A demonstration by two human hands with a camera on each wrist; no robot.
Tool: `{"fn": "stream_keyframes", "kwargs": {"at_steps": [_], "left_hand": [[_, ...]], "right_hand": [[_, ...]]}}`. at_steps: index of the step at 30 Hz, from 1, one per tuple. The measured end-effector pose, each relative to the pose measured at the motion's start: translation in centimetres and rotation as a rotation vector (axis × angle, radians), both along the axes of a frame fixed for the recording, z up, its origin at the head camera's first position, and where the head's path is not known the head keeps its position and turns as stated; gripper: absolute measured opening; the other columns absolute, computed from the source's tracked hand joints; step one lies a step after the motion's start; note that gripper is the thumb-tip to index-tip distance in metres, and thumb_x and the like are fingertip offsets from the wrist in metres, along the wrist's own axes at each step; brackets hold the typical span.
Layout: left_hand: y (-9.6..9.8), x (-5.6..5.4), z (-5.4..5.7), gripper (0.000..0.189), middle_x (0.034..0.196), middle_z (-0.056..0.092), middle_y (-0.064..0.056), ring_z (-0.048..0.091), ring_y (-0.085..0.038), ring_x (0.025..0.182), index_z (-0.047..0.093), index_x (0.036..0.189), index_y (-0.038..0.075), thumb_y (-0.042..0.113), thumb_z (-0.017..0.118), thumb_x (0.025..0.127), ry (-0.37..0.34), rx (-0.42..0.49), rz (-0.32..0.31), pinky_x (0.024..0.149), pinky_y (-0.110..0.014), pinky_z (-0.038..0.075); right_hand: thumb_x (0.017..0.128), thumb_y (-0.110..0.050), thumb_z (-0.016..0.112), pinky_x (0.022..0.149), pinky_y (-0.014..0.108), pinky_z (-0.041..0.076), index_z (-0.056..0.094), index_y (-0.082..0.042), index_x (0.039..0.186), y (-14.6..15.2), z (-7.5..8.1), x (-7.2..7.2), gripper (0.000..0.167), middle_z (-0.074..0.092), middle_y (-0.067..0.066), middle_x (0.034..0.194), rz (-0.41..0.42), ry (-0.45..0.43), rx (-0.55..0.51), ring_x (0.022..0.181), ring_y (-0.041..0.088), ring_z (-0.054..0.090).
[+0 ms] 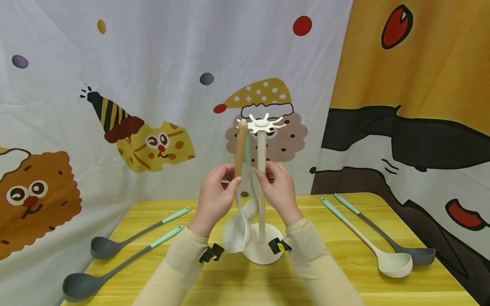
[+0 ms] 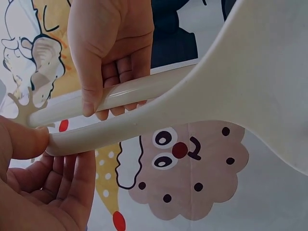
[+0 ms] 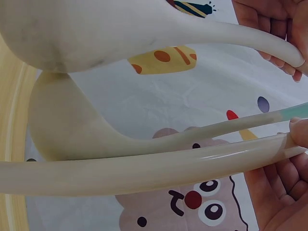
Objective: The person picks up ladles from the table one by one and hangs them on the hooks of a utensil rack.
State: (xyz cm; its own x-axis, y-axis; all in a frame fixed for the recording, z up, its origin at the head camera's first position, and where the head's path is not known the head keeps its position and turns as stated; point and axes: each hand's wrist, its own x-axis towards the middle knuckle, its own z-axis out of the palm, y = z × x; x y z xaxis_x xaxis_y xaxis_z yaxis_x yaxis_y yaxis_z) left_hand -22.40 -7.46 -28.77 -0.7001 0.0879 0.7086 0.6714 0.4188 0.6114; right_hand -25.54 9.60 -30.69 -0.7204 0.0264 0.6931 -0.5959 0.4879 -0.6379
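Note:
My left hand (image 1: 215, 197) pinches a white ladle with a wooden handle (image 1: 240, 148), low on that handle. It is upright beside a white utensil stand, its bowl (image 1: 233, 233) hanging down; its top is close to the hooked rack (image 1: 264, 124), but I cannot tell if it hangs there. My right hand (image 1: 281, 191) grips the stand's pole (image 1: 262, 148). Behind the held ladle, a second white ladle with a mint handle (image 1: 248, 155) is upright by the pole. In the right wrist view its bowl (image 3: 67, 120) lies between the pole and the held ladle's bowl.
Two dark grey ladles, one near (image 1: 82, 284) and one farther (image 1: 105, 246), lie at the table's left. At the right lie a white ladle (image 1: 394, 263) and a dark grey utensil (image 1: 423, 256), both mint-handled. The stand's round base (image 1: 269, 253) rests mid-table. A printed curtain (image 1: 160, 55) hangs behind.

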Motion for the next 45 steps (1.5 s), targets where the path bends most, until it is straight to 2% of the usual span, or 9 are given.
{"fn": "stream_keyframes", "kwargs": {"at_steps": [5, 16, 25, 32, 45], "left_hand": [[0.0, -0.1, -0.1, 0.020, 0.097, 0.063, -0.011, 0.063, -0.023, 0.087, 0.066, 0.111, -0.001, -0.001, 0.069, 0.091, -0.008, 0.001, -0.018, 0.071, -0.038, 0.056], [0.0, -0.1, -0.7, 0.032, 0.107, 0.063, -0.011, 0.061, -0.024, 0.094, 0.062, 0.122, -0.001, 0.005, 0.069, 0.092, -0.015, -0.071, -0.025, 0.079, -0.039, 0.056], [-0.3, -0.1, -1.7, 0.041, 0.118, 0.061, -0.012, 0.058, -0.028, 0.104, 0.058, 0.130, 0.001, 0.012, 0.070, 0.093, -0.072, -0.140, -0.015, 0.084, -0.039, 0.053], [-0.7, -0.1, -2.2, 0.046, 0.125, 0.059, -0.014, 0.056, -0.031, 0.111, 0.055, 0.133, 0.000, 0.016, 0.071, 0.093, -0.093, -0.162, -0.019, 0.089, -0.047, 0.052], [-1.2, -0.2, -4.1, 0.064, 0.141, 0.050, -0.016, 0.048, -0.033, 0.127, 0.046, 0.144, 0.001, 0.033, 0.069, 0.094, -0.122, -0.267, 0.014, 0.103, -0.053, 0.041]], "right_hand": [[0.095, -0.016, 0.069, 0.074, 0.037, 0.058, 0.067, -0.001, 0.102, 0.0, 0.0, 0.1, 0.016, 0.061, 0.011, 0.090, -0.005, -0.009, 0.004, 0.084, 0.026, 0.062], [0.095, -0.014, 0.068, 0.075, 0.037, 0.059, 0.067, -0.002, 0.105, 0.0, 0.0, 0.1, 0.016, 0.061, 0.011, 0.092, 0.002, -0.031, -0.005, 0.085, 0.025, 0.062], [0.095, -0.015, 0.069, 0.075, 0.035, 0.058, 0.068, -0.002, 0.105, 0.0, -0.1, 0.1, 0.016, 0.061, 0.011, 0.093, 0.004, -0.028, -0.005, 0.085, 0.025, 0.062], [0.094, -0.014, 0.069, 0.074, 0.036, 0.058, 0.068, -0.002, 0.104, 0.0, -0.1, 0.1, 0.016, 0.061, 0.011, 0.092, 0.008, -0.004, -0.004, 0.084, 0.025, 0.062], [0.095, -0.016, 0.069, 0.074, 0.036, 0.058, 0.068, -0.002, 0.103, 0.0, 0.0, 0.1, 0.016, 0.060, 0.010, 0.091, 0.010, -0.004, -0.007, 0.083, 0.024, 0.061]]}}
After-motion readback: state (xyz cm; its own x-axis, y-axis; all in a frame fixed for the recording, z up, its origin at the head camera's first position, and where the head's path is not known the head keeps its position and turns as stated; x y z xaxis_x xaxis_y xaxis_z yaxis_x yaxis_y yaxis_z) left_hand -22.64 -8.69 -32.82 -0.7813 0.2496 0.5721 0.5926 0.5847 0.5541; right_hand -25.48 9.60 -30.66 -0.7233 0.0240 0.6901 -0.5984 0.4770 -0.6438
